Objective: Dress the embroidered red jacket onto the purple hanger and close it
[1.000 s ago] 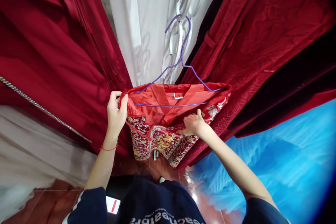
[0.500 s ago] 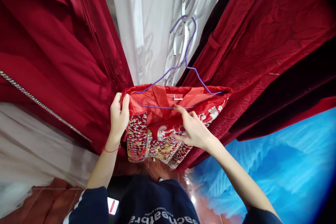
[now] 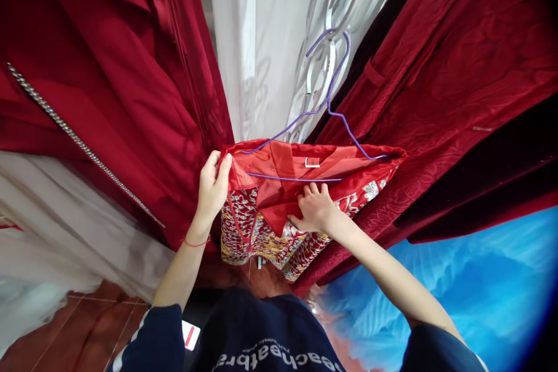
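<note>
Dark red gowns [image 3: 108,87] are hanging thick at nine o'clock of the person, one crossed by a line of silver beading [image 3: 82,142], and more deep red velvet [image 3: 457,70] is crowding in from three o'clock. A bright blue ruffled dress [image 3: 457,290] is spilling out at four o'clock. A white fabric panel [image 3: 265,46] is showing straight ahead at twelve, with a pale skirt [image 3: 52,226] lying at eight o'clock.

In the gap between the racks, a red embroidered garment [image 3: 279,226] is hanging on a purple wire hanger [image 3: 322,110], its hook rising toward twelve o'clock. Silver and gold stitching is covering its outer face, and a small white label [image 3: 312,162] is sitting inside the collar.

The left hand [image 3: 213,189] is gripping the garment's edge at nine o'clock, fingers curled over the cloth, a red string around the wrist. The right hand [image 3: 314,208], well apart from it, is pressing on the folded red lining just below the hanger's bar, fingers bent into the fabric.
</note>
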`<state>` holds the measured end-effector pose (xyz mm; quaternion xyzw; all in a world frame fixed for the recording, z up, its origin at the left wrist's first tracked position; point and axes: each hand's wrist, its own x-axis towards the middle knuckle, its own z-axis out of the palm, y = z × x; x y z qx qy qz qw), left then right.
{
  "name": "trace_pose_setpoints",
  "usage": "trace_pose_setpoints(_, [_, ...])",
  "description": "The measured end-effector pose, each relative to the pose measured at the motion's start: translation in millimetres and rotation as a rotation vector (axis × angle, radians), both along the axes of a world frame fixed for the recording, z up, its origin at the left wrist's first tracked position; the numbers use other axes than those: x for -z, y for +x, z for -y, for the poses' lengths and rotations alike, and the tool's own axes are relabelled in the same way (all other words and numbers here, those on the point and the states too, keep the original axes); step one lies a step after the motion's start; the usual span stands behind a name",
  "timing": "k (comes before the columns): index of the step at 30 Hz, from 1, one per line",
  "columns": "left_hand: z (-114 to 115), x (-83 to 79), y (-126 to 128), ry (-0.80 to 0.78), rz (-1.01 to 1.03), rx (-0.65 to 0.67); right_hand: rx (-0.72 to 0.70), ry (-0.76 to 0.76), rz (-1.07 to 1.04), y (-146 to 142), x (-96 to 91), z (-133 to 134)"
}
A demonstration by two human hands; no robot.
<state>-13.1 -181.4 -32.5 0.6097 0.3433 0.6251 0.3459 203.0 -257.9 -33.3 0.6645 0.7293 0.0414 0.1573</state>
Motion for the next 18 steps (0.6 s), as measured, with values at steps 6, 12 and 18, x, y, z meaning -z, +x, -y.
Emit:
trace_pose_setpoints(6, [-2, 2.1, 1, -0.009, 0.029, 0.02, -0.492, 0.062, -0.416, 22, -31.4, 16])
trace_pose_setpoints(12, [1, -1.2, 1, -0.052, 0.063, 0.052, -0.714, 0.516, -0.408, 12, -50.5, 32])
trace_pose_setpoints(18, [1, 3.6, 5, -0.02, 0.009, 0.076, -0.639, 0.901, -0.098, 2, -24.3, -9])
